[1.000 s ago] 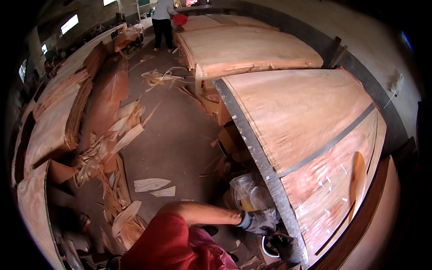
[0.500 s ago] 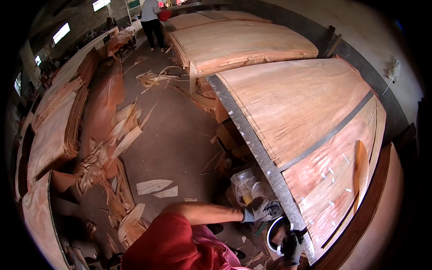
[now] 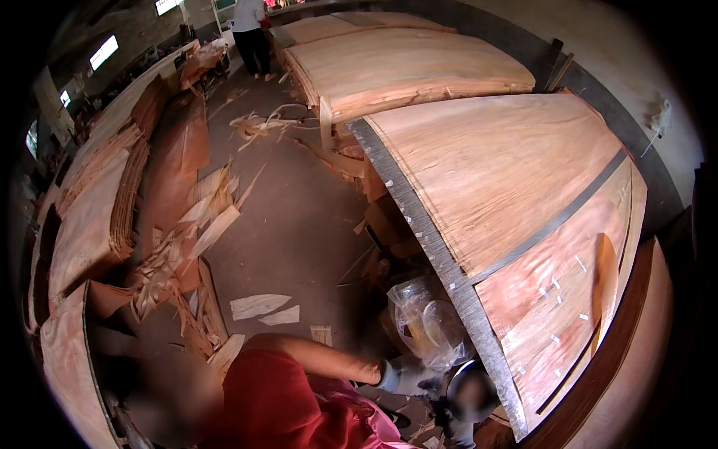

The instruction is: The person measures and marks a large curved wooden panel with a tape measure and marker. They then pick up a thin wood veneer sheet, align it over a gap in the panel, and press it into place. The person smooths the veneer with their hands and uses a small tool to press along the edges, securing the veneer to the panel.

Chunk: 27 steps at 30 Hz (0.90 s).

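A round container with a white rim (image 3: pixel 452 380) stands beside the near corner of a worktable; its inside looks dark and blurred. My left hand (image 3: pixel 404 376), in a grey glove, is at the left of this container, its fingers smeared and partly lost against the dark background. Just below the rim is my right hand (image 3: pixel 451 423), also gloved, with dark finger parts close to the container's lower left side; I cannot make out its grip. Beyond my left hand lies a clear plastic bag (image 3: pixel 420 318) with something yellowish in it.
Thin wood veneer sheets (image 3: pixel 493 179) with white tape bits cover the grey-edged worktable (image 3: pixel 479 322). Veneer stacks stand behind (image 3: pixel 404 63) and along the left (image 3: pixel 93 217). Torn veneer strips (image 3: pixel 168 277) litter the floor. A person (image 3: pixel 250 37) stands far back.
My right hand has moved from the container's right side to its lower left. My left hand has drawn left and down, off the rim's top. More of the plastic bag shows.
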Tool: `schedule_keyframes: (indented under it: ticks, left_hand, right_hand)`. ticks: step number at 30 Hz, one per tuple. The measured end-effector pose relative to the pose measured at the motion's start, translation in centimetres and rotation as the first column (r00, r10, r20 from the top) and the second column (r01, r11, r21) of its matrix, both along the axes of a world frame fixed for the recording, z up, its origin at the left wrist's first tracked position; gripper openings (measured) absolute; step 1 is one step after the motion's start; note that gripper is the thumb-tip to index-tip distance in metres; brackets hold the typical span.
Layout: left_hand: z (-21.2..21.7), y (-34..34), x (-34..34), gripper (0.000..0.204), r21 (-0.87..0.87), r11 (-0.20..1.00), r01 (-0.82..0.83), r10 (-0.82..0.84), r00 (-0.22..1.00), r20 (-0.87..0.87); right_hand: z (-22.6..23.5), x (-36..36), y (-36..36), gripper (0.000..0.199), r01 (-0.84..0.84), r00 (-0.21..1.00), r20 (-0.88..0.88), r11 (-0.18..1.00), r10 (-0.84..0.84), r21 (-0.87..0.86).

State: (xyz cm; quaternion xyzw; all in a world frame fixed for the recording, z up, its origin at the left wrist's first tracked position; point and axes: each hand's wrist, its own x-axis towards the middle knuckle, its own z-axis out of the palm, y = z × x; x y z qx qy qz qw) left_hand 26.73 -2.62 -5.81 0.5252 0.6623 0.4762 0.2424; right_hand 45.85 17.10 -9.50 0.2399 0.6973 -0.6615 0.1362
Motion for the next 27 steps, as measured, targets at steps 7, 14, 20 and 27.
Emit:
schedule_keyframes:
  ticks: [7, 14, 20, 27]
  left_hand:
    - [-1.4, -0.8, 2.5, 0.019, -0.101, 0.988, 0.115, -0.102, 0.987, 0.127]
    - [-1.6, -2.5, 4.4, 0.017, -0.387, 0.895, 0.222, -0.039, 0.903, 0.427]
    - [-1.3, -5.3, 4.0, 0.01, -0.413, 0.902, 0.13, 0.082, 0.885, 0.458]
    - [-1.7, -14.1, 0.3, 0.019, -0.428, 0.903, 0.047, 0.148, 0.9, 0.41]
  right_hand:
    - [-0.9, 1.0, -0.9, 0.019, -0.095, 0.995, 0.026, 0.986, 0.1, -0.139]
    - [-0.8, 1.1, -2.5, 0.029, -0.236, 0.97, -0.102, 0.95, 0.219, -0.206]
    - [-1.3, -1.2, -5.2, 0.022, -0.272, 0.956, -0.128, 0.961, 0.263, -0.058]
    - [2.4, -7.7, -13.1, 0.025, -0.396, 0.866, -0.219, 0.884, 0.449, 0.249]
